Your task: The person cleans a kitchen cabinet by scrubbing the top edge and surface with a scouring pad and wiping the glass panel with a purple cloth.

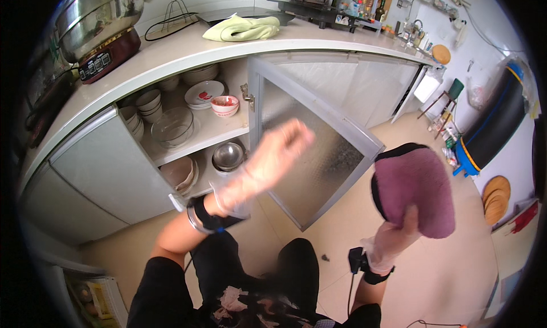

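My right hand [397,242], in a clear plastic glove, grips a purple plush cloth [421,187] with a black edge; the thumb presses on its face. The cloth is in the air beyond the outer corner of an open cabinet door [316,157] with a frosted glass panel. My left hand [273,152], also gloved, is raised in front of that panel. It is blurred with its fingers bent, and I see nothing in it. Left of the door, the open cabinet's upper shelf [209,133] bears a glass bowl [172,129], stacked plates [205,93] and a red-and-white bowl [225,106].
Metal bowls [228,156] and pinkish dishes [179,174] occupy the lower shelf. Along the countertop [171,50] are a steel steamer pot [102,14], a folded green towel [243,28] and a gas stove [316,11]. A black cylinder [491,118] with blue ends leans at the right wall.
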A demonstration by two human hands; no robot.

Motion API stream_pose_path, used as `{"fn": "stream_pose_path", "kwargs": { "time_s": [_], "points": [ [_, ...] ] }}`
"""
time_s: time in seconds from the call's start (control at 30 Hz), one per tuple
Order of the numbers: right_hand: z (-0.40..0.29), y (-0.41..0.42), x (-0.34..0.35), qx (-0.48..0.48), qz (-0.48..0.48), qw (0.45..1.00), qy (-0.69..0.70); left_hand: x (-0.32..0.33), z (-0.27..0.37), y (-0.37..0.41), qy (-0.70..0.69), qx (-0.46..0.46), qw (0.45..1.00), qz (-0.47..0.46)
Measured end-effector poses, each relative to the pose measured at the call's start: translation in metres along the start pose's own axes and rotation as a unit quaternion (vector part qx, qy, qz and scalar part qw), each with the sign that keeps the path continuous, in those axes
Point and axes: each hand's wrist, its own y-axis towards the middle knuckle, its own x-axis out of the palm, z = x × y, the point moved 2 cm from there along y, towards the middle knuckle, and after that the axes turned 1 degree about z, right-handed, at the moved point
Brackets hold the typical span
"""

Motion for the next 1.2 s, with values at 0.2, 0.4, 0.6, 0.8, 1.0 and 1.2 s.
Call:
{"fn": "stream_pose_path", "kwargs": {
  "time_s": [0.2,0.4,0.6,0.8,1.0,1.2],
  "points": [
    [-0.029,0.12,0.034,0.051,-0.105,0.974,0.193,-0.045,-0.012,0.061,0.178,0.139,0.953,0.2],
    [-0.057,0.205,0.139,-0.086,-0.356,0.917,0.161,-0.045,-0.025,0.065,0.051,0.069,0.976,0.199],
    [-0.09,0.213,0.254,-0.289,-0.382,0.877,0.041,-0.061,-0.048,0.05,0.027,0.023,0.977,0.212],
    [-0.095,0.149,0.31,-0.395,-0.483,0.771,-0.128,-0.056,-0.071,0.046,-0.018,0.002,0.977,0.213],
    [-0.086,0.137,0.318,-0.37,-0.566,0.734,-0.057,-0.021,-0.092,0.029,-0.005,0.029,0.987,0.155],
    [-0.087,0.127,0.345,-0.442,-0.544,0.704,-0.117,-0.02,-0.117,0.015,-0.147,-0.047,0.973,0.173]
  ]
}}
